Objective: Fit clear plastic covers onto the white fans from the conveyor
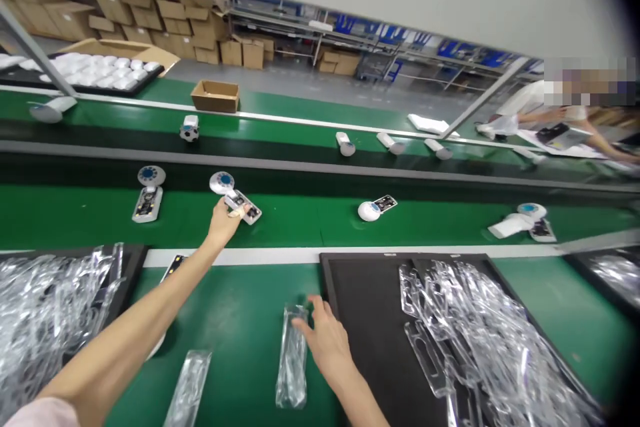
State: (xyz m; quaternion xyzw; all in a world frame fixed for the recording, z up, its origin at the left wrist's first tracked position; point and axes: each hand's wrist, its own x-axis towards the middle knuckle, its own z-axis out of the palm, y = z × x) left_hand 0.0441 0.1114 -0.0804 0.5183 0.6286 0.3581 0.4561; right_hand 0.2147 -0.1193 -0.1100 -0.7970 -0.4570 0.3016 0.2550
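Observation:
My left hand (223, 221) is stretched over the green belt, its fingers closed on a white device (243, 205) with a round, blue-centred head and an open rectangular body showing circuitry. Over the near bench, my right hand (327, 337) has its thumb and fingers apart and holds nothing. It is beside a stack of clear plastic pieces (291, 363); whether the thumb touches them I cannot tell. Another clear plastic stack (189, 387) lies to the left. Partly hidden under my left forearm is another device (175, 265).
A black tray (365, 320) of clear plastic parts stands right, another tray (133, 273) left. More devices (149, 203) lie along the belt and the far line. Beyond are a small cardboard box (216, 96), a tray of white parts (107, 70) and a person at the right.

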